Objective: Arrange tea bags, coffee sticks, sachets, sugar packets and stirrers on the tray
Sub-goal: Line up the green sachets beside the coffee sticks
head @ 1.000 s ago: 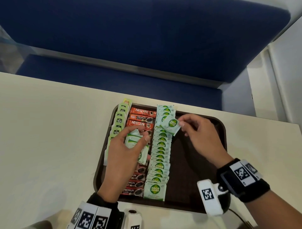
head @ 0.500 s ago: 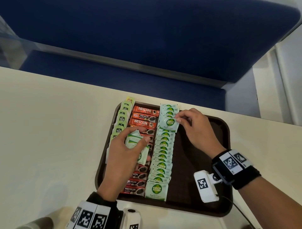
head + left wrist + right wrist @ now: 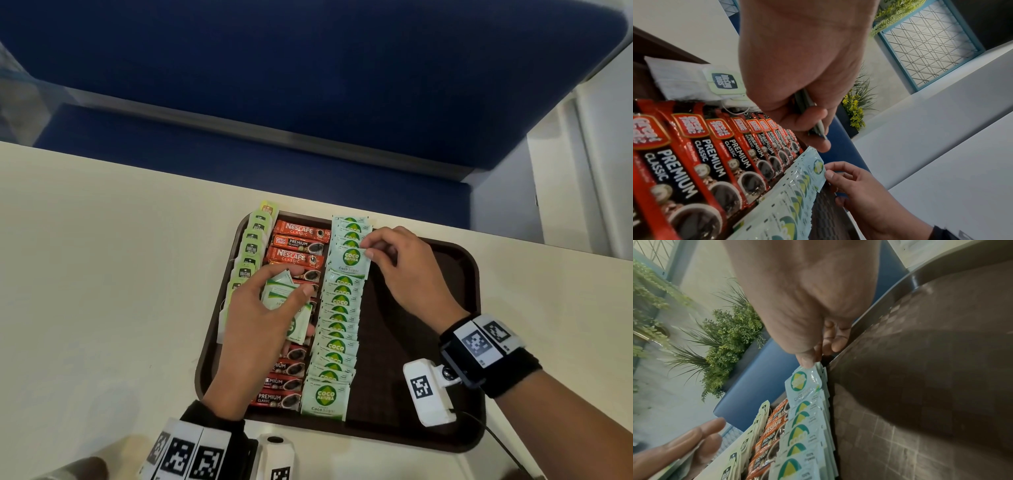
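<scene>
The sugar packet point(image 3: 350, 261) lies flat across the far end of its row, pinched at its right edge by the right hand point(image 3: 404, 270); the left hand point(image 3: 260, 318) grips spare packets point(image 3: 279, 291) nearby

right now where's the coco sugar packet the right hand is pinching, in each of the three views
Head: the coco sugar packet lies upper centre, on the far part of the sugar row, pinched by the right hand.
Left wrist: lower centre, seen edge-on, fingertips at its right edge.
Right wrist: centre, just below the thumb.
Shared landmark: the red coffee sticks, directly left of the sugar row in every view.
</scene>
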A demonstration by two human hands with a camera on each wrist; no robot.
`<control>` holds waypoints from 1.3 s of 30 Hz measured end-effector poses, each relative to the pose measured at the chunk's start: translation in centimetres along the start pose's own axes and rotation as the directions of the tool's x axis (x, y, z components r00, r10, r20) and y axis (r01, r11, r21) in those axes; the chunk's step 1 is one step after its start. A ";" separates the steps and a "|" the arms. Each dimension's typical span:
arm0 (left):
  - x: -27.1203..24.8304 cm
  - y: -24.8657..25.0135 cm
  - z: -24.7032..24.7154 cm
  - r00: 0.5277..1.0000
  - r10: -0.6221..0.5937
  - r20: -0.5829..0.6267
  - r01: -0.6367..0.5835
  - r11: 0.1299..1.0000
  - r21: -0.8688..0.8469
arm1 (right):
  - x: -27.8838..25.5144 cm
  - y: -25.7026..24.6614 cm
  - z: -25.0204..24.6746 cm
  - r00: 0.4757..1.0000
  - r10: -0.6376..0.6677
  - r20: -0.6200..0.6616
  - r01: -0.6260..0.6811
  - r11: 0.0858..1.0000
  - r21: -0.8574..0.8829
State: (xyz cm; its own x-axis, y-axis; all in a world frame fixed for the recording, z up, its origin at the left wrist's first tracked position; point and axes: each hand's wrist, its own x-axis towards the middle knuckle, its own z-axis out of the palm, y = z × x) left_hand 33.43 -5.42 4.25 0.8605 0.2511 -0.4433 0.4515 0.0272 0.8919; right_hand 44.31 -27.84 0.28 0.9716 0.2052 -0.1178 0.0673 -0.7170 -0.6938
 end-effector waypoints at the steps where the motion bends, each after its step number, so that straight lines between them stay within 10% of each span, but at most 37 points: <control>1: 0.0 0.0 0.0 1.000 0.001 -0.003 -0.001 1.000 0.002 | 0.0 0.0 0.0 1.000 -0.003 -0.002 0.003 1.000 0.000; 17: 0.5 -0.4 0.4 0.997 -0.077 0.032 0.080 0.993 -0.085 | -1.5 -2.5 -0.5 0.995 0.072 -0.074 -0.058 0.982 0.177; 23: 0.8 0.0 1.5 0.978 -0.108 0.180 0.153 0.954 -0.258 | -5.1 -5.9 -0.1 0.934 0.061 0.352 -0.191 0.919 0.346; 32: 0.8 0.0 1.7 0.988 -0.046 0.147 0.075 0.977 -0.198 | -5.9 -4.8 -0.1 0.930 0.160 0.332 -0.304 0.842 0.446; 39: 0.3 -0.3 1.6 0.986 -0.060 0.157 0.081 0.988 -0.133 | -6.4 -4.5 0.2 0.905 0.347 0.247 -0.410 0.551 0.727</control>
State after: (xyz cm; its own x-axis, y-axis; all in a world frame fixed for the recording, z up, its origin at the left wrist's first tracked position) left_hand 33.91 -6.91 3.74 0.8583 0.0942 -0.5044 0.4844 0.1756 0.8570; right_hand 37.77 -25.79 4.03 0.8461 0.1015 -0.5233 -0.5264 0.0052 -0.8502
